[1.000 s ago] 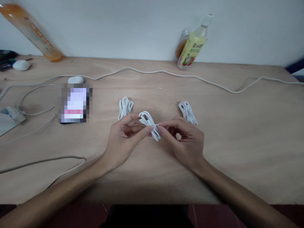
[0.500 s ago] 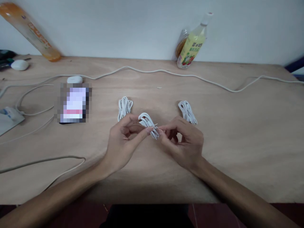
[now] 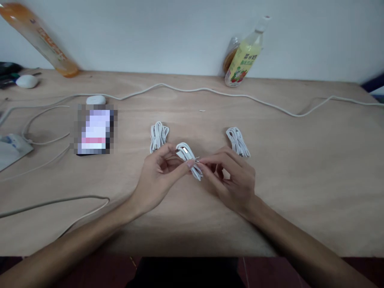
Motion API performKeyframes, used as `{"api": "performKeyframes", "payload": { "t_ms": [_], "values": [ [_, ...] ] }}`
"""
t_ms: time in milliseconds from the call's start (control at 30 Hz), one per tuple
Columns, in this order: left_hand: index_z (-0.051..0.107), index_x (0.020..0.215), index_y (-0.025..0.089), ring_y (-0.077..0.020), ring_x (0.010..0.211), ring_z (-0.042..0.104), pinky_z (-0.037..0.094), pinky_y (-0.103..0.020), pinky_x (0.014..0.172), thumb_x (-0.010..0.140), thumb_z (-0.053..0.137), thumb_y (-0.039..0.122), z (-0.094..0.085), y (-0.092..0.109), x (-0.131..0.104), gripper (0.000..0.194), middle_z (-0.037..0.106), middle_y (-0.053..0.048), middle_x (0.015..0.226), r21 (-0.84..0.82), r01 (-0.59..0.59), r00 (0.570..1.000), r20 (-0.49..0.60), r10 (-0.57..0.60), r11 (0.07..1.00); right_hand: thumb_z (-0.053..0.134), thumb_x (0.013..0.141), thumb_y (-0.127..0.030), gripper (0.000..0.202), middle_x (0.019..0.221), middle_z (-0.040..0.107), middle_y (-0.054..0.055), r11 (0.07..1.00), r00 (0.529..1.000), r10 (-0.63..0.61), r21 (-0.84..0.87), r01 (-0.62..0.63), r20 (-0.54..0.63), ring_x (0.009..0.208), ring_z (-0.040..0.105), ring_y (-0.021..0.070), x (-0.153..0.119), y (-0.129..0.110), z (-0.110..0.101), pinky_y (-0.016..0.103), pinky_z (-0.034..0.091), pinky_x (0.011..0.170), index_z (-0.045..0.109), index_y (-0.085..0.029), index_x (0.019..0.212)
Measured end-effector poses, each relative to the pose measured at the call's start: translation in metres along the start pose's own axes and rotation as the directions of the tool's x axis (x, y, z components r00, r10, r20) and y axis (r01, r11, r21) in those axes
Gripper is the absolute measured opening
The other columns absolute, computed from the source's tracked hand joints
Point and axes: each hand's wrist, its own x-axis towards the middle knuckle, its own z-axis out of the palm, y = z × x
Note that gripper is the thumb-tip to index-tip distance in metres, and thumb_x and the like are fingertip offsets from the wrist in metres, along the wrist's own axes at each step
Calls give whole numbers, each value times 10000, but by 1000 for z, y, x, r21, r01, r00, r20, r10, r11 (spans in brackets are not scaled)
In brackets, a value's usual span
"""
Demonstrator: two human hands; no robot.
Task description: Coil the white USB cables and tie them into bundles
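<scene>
A bundled white charging cable (image 3: 189, 154) is held above the table between my two hands, its metal plug catching the light. My left hand (image 3: 160, 172) is closed on the bundle, thumb across its front and fingers behind. With thumb and forefinger, my right hand (image 3: 231, 176) pinches the end of a thin white twist tie (image 3: 197, 159) at the bundle's middle. Two more coiled white cables lie on the table: one coil (image 3: 159, 135) just beyond my left hand, the other coil (image 3: 237, 141) beyond my right hand. My fingers partly cover the held bundle.
A phone (image 3: 95, 130) with a blurred screen and a white earbud case (image 3: 96, 100) lie to the left. One long white cord (image 3: 207, 90) crosses the table. A yellow-labelled bottle (image 3: 243, 60) and an orange bottle (image 3: 48, 46) stand by the wall. A power strip (image 3: 13, 152) sits far left.
The cable bundle has turned slightly in my left hand, so its plug now shines. My right fingers stay pinched at the twist tie, with only a small shift.
</scene>
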Motion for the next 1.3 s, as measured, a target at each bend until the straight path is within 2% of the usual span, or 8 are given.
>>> {"api": "performKeyframes", "payload": {
  "t_ms": [100, 267, 467, 633, 933, 1100, 1200, 1300],
  "values": [
    [724, 888, 195, -223, 912, 799, 649, -343, 919, 817, 967, 312, 1, 0, -1, 279, 817, -31, 908, 3, 13, 1000, -10, -13, 1000, 742, 991, -83, 166, 800, 727, -12, 998, 998, -67, -22, 67, -9, 587, 586, 120, 0, 0, -1, 263, 496, 503, 757, -247, 974],
    [705, 916, 206, -234, 941, 820, 656, -337, 908, 850, 947, 343, 2, -2, -1, 285, 837, -29, 943, 2, 0, 999, -37, 0, 1000, 742, 976, -67, 199, 761, 693, -22, 978, 984, -176, -106, 177, 18, 608, 597, 124, -2, 1, -3, 253, 472, 497, 755, -263, 1005],
    [639, 939, 221, -281, 1062, 844, 651, -326, 884, 900, 913, 357, 1, -3, -1, 308, 837, -27, 947, -2, -29, 994, -105, 28, 1000, 741, 980, -45, 177, 752, 701, -22, 930, 938, -329, -131, 342, 110, 601, 590, 117, -3, 3, -2, 260, 478, 518, 744, -220, 1007],
    [604, 965, 227, -307, 1085, 849, 673, -365, 895, 914, 906, 395, 2, -1, -1, 349, 862, -40, 991, -66, -19, 998, -66, 15, 998, 720, 1002, -59, 149, 704, 671, -25, 889, 907, -398, -189, 418, 136, 598, 587, 122, -1, 4, -5, 253, 493, 527, 744, -206, 1001],
    [644, 1018, 222, -277, 1014, 860, 684, -403, 940, 945, 877, 379, 1, -9, 2, 291, 880, -40, 979, -159, -91, 993, -88, 78, 983, 712, 1010, -77, 155, 707, 693, -23, 906, 933, -347, -222, 361, 99, 599, 608, 121, -4, 4, -3, 256, 496, 544, 721, -212, 935],
    [657, 1023, 214, -274, 1038, 854, 673, -428, 997, 964, 836, 331, -1, -6, 6, 223, 872, -48, 998, -287, -64, 992, -120, 30, 956, 703, 1023, -101, 151, 707, 700, -29, 891, 927, -358, -254, 376, 114, 615, 631, 125, -5, 3, -4, 256, 498, 563, 720, -227, 943],
    [661, 999, 212, -230, 1008, 852, 660, -371, 997, 965, 815, 275, -3, -5, 9, 170, 858, -26, 993, -309, -69, 988, -154, 22, 949, 694, 990, -59, 226, 664, 657, -39, 919, 956, -274, -264, 293, 106, 580, 593, 118, -3, 2, -2, 257, 474, 553, 669, -229, 841],
    [640, 1025, 225, -202, 930, 847, 662, -351, 943, 983, 797, 293, -4, -7, 8, 177, 841, 0, 946, -236, -145, 975, -199, 98, 961, 688, 948, -34, 274, 627, 599, -55, 949, 987, -153, -272, 159, 43, 534, 532, 105, -1, 2, -1, 260, 422, 511, 614, -230, 771]
  ]
}}
